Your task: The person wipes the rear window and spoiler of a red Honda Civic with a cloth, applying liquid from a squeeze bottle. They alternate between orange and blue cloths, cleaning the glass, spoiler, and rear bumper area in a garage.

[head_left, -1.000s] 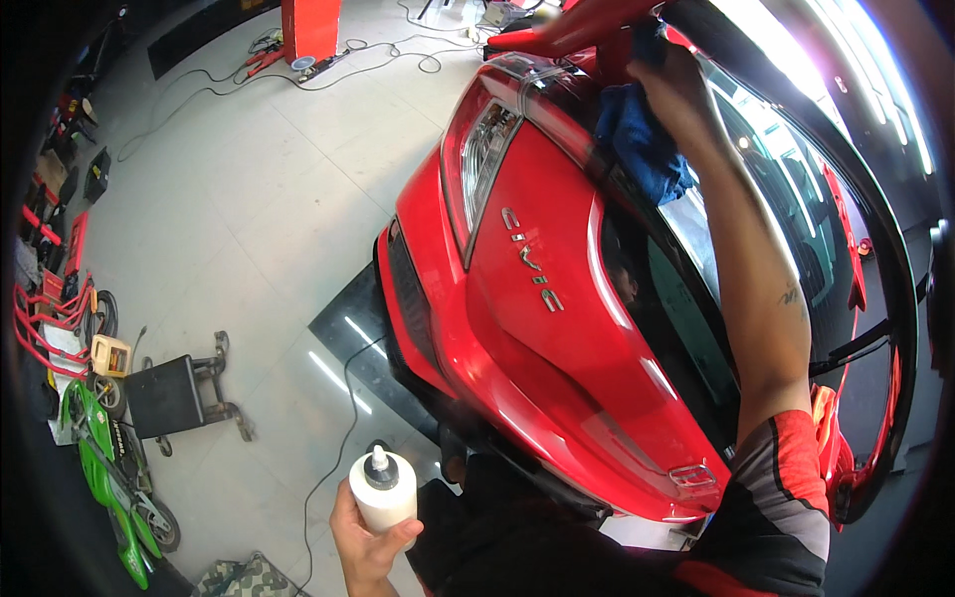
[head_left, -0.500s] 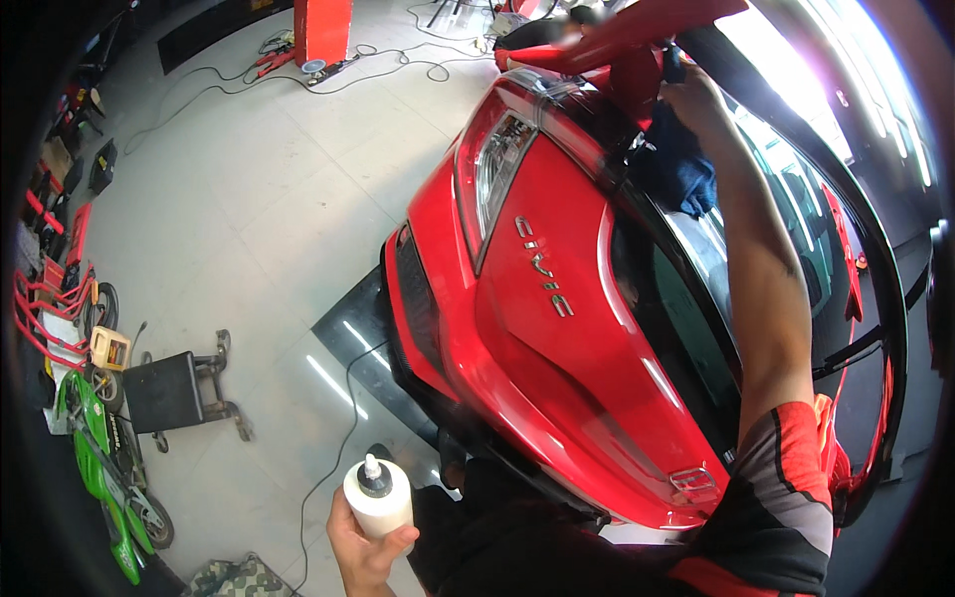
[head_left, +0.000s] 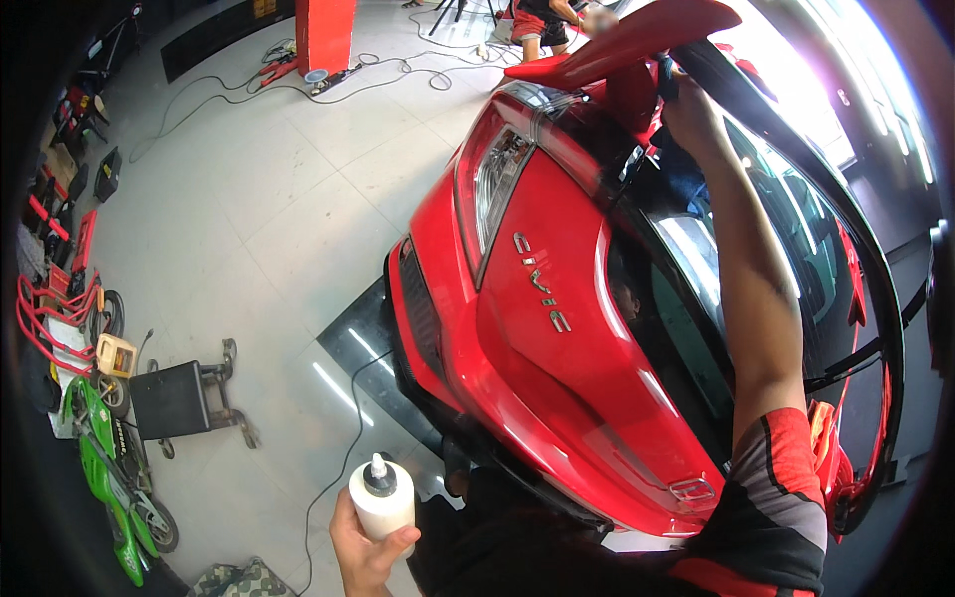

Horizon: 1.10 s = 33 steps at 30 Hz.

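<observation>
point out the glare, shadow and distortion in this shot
Head view: blown-out white glare beyond the red spoiler, bright streaks mirrored in the rear window; head view again: the blue cloth looks dark and shadowed, corners go black, edges bend fisheye-style, white bottle looks fairly sharp.

The pale tiled floor has a dark, glossy section beside the red car. A black wheeled seat stands on it, near a green miniature motorbike. A thin dark cable trails across the near tiles; more cables snake beside a red pillar farther off.
</observation>
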{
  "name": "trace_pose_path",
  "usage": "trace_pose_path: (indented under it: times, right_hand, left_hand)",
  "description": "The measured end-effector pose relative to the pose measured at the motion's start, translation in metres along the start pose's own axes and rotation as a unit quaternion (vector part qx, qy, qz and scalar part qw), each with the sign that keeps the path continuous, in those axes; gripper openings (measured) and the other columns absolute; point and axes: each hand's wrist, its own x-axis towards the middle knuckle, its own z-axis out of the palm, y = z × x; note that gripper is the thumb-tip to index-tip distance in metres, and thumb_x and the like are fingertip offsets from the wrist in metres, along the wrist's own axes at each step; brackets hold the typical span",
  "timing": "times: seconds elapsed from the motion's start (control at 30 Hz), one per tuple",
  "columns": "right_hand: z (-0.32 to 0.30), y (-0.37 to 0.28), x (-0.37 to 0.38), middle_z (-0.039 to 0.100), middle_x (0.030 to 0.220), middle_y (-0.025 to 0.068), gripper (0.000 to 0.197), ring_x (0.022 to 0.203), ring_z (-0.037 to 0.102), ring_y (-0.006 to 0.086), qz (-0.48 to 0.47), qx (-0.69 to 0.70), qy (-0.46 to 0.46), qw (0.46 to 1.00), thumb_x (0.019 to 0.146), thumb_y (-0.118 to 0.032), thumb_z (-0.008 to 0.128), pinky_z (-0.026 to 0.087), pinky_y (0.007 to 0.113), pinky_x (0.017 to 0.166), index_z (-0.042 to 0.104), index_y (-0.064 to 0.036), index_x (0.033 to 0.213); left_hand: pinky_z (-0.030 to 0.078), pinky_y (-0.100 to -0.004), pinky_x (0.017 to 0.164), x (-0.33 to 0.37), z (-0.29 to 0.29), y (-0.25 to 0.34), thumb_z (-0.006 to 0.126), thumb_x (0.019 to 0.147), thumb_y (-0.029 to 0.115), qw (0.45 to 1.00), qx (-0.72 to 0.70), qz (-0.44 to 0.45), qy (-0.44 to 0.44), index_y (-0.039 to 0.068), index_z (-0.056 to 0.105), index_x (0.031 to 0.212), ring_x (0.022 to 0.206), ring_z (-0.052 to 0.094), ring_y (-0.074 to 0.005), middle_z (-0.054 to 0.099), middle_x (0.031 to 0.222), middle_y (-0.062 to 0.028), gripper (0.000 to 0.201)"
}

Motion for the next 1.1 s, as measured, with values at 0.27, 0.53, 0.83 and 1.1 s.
trace_pose_path:
  times: [0.27,0.53,0.83,1.1]
  right_hand:
    - [-0.006,-0.024,-0.034,0.066,0.121,0.0275,0.046,0.114,0.064,0.0444,-0.058,-0.060,0.037,0.996,0.083,-0.007,0.062,0.052,0.051,0.097,0.062,-0.0015,0.128]
    - [-0.022,-0.045,-0.051,0.068,0.116,0.0267,0.039,0.113,0.065,0.0423,-0.011,-0.069,0.024,0.997,0.082,-0.008,0.062,0.052,0.051,0.095,0.065,0.0022,0.120]
    - [-0.011,-0.070,-0.063,0.065,0.124,0.0283,0.043,0.121,0.061,0.0426,-0.019,-0.050,0.076,0.996,0.085,-0.009,0.057,0.050,0.052,0.100,0.064,0.0020,0.126]
    - [-0.011,-0.070,-0.067,0.068,0.118,0.0282,0.046,0.113,0.065,0.0455,-0.027,-0.022,0.088,0.996,0.084,-0.009,0.058,0.052,0.053,0.096,0.061,0.0001,0.129]
  left_hand:
    - [0.053,-0.0331,0.091,0.007,0.013,-0.001,0.097,0.065,0.024,0.999,-0.026,0.004,-0.048,-0.003,0.057,0.131,0.101,0.067,-0.0175,0.069,0.113,-0.0100,0.082]
    - [0.053,-0.0324,0.091,0.020,0.026,0.016,0.097,0.065,0.025,0.997,-0.003,0.010,-0.081,-0.002,0.058,0.129,0.101,0.066,-0.0170,0.068,0.111,-0.0088,0.080]
    - [0.052,-0.0327,0.091,0.018,0.032,0.024,0.099,0.065,0.025,0.996,-0.014,0.026,-0.084,-0.002,0.058,0.129,0.103,0.066,-0.0170,0.069,0.112,-0.0085,0.080]
    - [0.053,-0.0333,0.093,0.025,0.032,0.025,0.098,0.066,0.023,0.994,-0.022,0.037,-0.105,-0.003,0.057,0.131,0.103,0.067,-0.0181,0.069,0.114,-0.0094,0.081]
